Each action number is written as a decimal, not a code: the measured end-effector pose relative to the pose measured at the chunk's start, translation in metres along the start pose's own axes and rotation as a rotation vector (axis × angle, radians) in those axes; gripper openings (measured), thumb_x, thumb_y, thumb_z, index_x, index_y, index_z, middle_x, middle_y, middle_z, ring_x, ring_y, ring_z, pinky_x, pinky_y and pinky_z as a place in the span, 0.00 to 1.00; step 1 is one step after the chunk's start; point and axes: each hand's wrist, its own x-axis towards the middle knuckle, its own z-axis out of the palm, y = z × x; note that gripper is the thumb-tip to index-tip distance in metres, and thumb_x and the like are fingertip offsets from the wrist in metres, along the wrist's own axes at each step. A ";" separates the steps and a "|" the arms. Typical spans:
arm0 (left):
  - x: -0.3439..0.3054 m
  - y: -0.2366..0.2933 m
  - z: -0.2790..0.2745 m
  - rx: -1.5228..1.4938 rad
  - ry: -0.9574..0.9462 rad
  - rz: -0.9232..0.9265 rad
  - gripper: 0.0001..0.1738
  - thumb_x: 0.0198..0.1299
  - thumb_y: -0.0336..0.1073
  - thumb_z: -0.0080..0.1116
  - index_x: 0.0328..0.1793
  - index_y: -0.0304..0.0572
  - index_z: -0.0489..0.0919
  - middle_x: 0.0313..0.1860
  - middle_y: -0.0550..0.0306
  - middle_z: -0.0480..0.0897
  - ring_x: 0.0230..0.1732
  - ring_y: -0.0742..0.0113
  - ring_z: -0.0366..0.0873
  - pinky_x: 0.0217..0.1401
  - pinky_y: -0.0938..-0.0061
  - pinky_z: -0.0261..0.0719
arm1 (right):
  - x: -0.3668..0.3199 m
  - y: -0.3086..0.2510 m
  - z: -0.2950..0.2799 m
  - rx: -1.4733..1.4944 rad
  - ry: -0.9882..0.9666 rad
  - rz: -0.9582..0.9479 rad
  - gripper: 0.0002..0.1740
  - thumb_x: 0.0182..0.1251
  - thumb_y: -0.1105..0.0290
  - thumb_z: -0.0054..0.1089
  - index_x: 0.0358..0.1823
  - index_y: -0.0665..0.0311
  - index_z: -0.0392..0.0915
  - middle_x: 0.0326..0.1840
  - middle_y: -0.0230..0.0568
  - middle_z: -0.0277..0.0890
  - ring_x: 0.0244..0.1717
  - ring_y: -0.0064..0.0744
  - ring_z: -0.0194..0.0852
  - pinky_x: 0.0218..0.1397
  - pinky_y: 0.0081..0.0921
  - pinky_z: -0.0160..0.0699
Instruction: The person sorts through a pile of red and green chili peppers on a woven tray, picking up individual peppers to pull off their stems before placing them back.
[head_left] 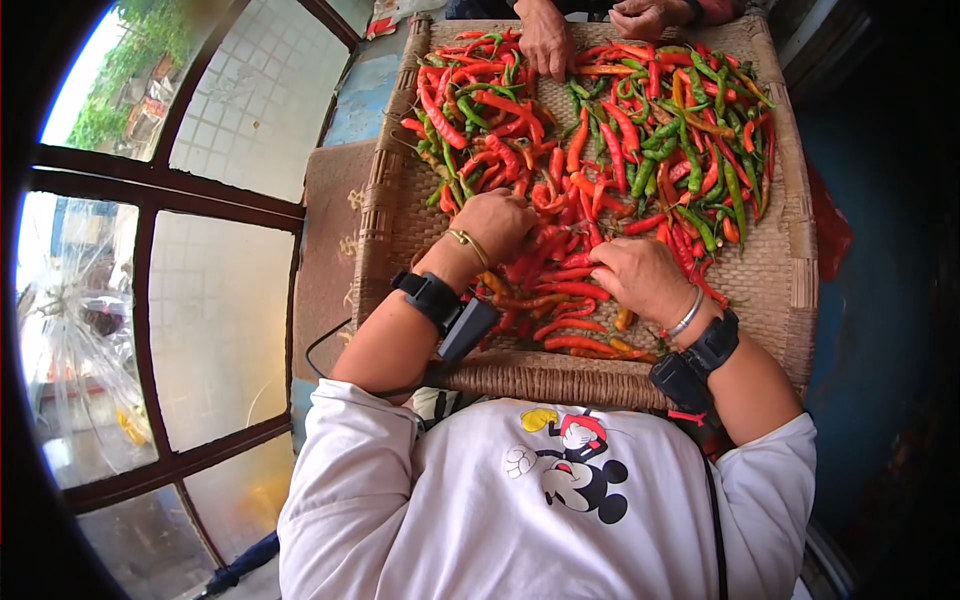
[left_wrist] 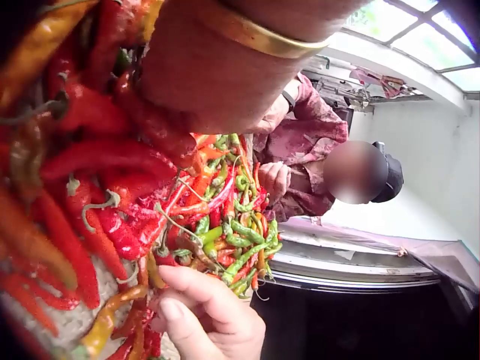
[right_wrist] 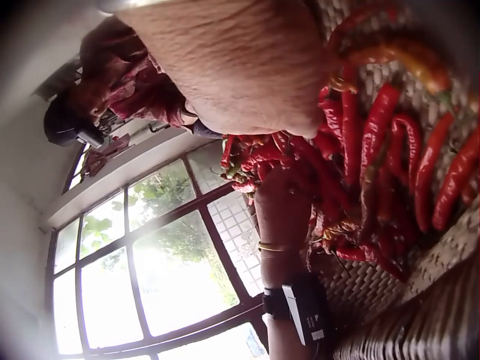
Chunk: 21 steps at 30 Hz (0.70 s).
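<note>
Red, orange and green chili peppers (head_left: 575,310) lie heaped on a woven tray (head_left: 385,240). My left hand (head_left: 495,222) reaches into the red peppers left of the middle, palm down, with its fingertips hidden among them. To the right, my right hand (head_left: 645,275) is at the near peppers, its fingers bent. In the left wrist view the thumb and forefinger of this right hand (left_wrist: 214,319) come close together beside a brownish pepper (left_wrist: 154,274); I cannot tell whether they pinch it. The right wrist view shows my left hand (right_wrist: 281,196) low over red peppers.
Across the tray, another person's hands (head_left: 545,40) work at the far peppers. The tray's thick wicker rim (head_left: 560,380) runs close before my body. A framed window (head_left: 230,300) stands on the left, and a brown cloth-like surface (head_left: 328,230) lies beside the tray.
</note>
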 end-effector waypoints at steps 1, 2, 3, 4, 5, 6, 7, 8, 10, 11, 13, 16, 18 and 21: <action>0.001 0.003 -0.002 -0.018 0.023 0.045 0.06 0.46 0.37 0.56 0.25 0.45 0.75 0.24 0.57 0.74 0.33 0.57 0.74 0.34 0.66 0.74 | 0.000 0.000 0.000 0.000 -0.003 0.006 0.08 0.49 0.69 0.57 0.30 0.64 0.74 0.26 0.45 0.73 0.30 0.45 0.73 0.33 0.37 0.73; 0.001 0.005 -0.001 -0.019 0.023 0.044 0.06 0.46 0.37 0.56 0.25 0.45 0.75 0.24 0.57 0.74 0.33 0.57 0.74 0.34 0.66 0.74 | 0.000 0.000 -0.001 -0.001 -0.006 0.011 0.08 0.49 0.69 0.57 0.30 0.64 0.74 0.26 0.45 0.73 0.30 0.45 0.73 0.33 0.36 0.73; 0.002 0.007 -0.001 -0.066 0.073 0.088 0.06 0.45 0.36 0.56 0.24 0.44 0.74 0.24 0.58 0.74 0.33 0.57 0.74 0.34 0.66 0.74 | 0.000 0.000 0.000 -0.001 -0.008 0.009 0.08 0.49 0.69 0.57 0.30 0.64 0.74 0.26 0.45 0.73 0.30 0.45 0.73 0.33 0.36 0.73; 0.002 0.008 -0.001 -0.113 0.124 0.132 0.05 0.44 0.36 0.56 0.24 0.44 0.74 0.24 0.58 0.74 0.33 0.58 0.74 0.34 0.67 0.74 | 0.000 0.001 0.000 0.008 0.010 -0.008 0.08 0.49 0.70 0.58 0.30 0.64 0.74 0.26 0.45 0.73 0.30 0.45 0.73 0.33 0.36 0.73; 0.002 0.010 -0.003 -0.073 0.153 0.136 0.04 0.45 0.34 0.55 0.25 0.44 0.73 0.24 0.59 0.73 0.33 0.59 0.73 0.32 0.68 0.74 | 0.000 0.001 0.000 0.017 0.030 -0.026 0.08 0.49 0.70 0.58 0.30 0.64 0.74 0.26 0.45 0.73 0.30 0.45 0.73 0.33 0.36 0.73; 0.003 0.010 -0.007 -0.073 0.155 0.136 0.04 0.45 0.34 0.55 0.25 0.44 0.73 0.24 0.59 0.73 0.33 0.59 0.73 0.32 0.68 0.74 | 0.001 0.001 0.000 0.015 0.030 -0.026 0.08 0.49 0.70 0.58 0.30 0.64 0.74 0.26 0.45 0.73 0.30 0.45 0.73 0.33 0.36 0.73; 0.003 0.010 -0.012 -0.005 0.176 0.096 0.04 0.44 0.33 0.54 0.27 0.45 0.73 0.23 0.59 0.73 0.33 0.59 0.73 0.32 0.68 0.74 | 0.001 0.000 -0.001 0.012 0.024 -0.011 0.07 0.49 0.70 0.58 0.30 0.65 0.74 0.26 0.45 0.73 0.30 0.45 0.74 0.33 0.36 0.73; 0.004 0.009 -0.016 0.063 0.198 0.057 0.04 0.44 0.33 0.54 0.28 0.45 0.73 0.23 0.60 0.73 0.32 0.59 0.73 0.31 0.68 0.74 | 0.001 0.000 -0.002 0.007 0.018 0.003 0.07 0.49 0.70 0.58 0.30 0.65 0.74 0.26 0.45 0.73 0.30 0.45 0.74 0.33 0.35 0.73; 0.005 0.006 -0.021 0.105 0.218 0.050 0.05 0.44 0.32 0.53 0.29 0.45 0.73 0.23 0.60 0.73 0.32 0.60 0.73 0.30 0.69 0.73 | 0.002 0.001 -0.003 -0.002 0.024 0.009 0.08 0.49 0.70 0.58 0.31 0.65 0.74 0.26 0.45 0.73 0.30 0.45 0.73 0.33 0.35 0.73; 0.005 0.006 -0.024 0.109 0.286 0.052 0.05 0.43 0.32 0.53 0.29 0.46 0.73 0.23 0.61 0.73 0.31 0.60 0.72 0.29 0.69 0.73 | 0.002 0.002 -0.003 -0.003 0.026 0.019 0.09 0.49 0.70 0.58 0.32 0.65 0.75 0.26 0.46 0.74 0.30 0.46 0.73 0.33 0.35 0.73; 0.003 0.007 -0.031 0.104 0.385 0.074 0.07 0.41 0.31 0.55 0.30 0.47 0.74 0.26 0.61 0.74 0.30 0.61 0.72 0.28 0.69 0.73 | 0.004 0.001 -0.005 0.040 0.101 0.014 0.09 0.50 0.69 0.58 0.33 0.65 0.75 0.26 0.45 0.74 0.29 0.43 0.74 0.32 0.33 0.73; 0.005 0.017 -0.043 -0.053 0.622 0.253 0.10 0.39 0.30 0.57 0.32 0.47 0.77 0.31 0.61 0.74 0.29 0.63 0.71 0.27 0.71 0.72 | 0.007 -0.004 -0.010 0.241 0.173 0.066 0.10 0.54 0.67 0.57 0.36 0.64 0.75 0.25 0.42 0.74 0.26 0.33 0.74 0.29 0.28 0.73; 0.000 0.026 -0.048 -0.025 0.620 0.307 0.12 0.38 0.31 0.58 0.34 0.47 0.79 0.34 0.62 0.73 0.28 0.67 0.71 0.25 0.75 0.71 | 0.008 -0.011 -0.013 0.409 0.161 0.127 0.10 0.58 0.66 0.56 0.38 0.63 0.75 0.24 0.39 0.74 0.24 0.27 0.73 0.28 0.24 0.72; -0.004 0.050 -0.047 -0.018 0.576 0.523 0.15 0.37 0.32 0.58 0.36 0.49 0.79 0.33 0.65 0.73 0.28 0.74 0.70 0.21 0.80 0.69 | 0.007 -0.017 -0.015 1.051 -0.048 0.535 0.14 0.63 0.60 0.51 0.32 0.65 0.73 0.22 0.30 0.70 0.21 0.19 0.69 0.24 0.17 0.66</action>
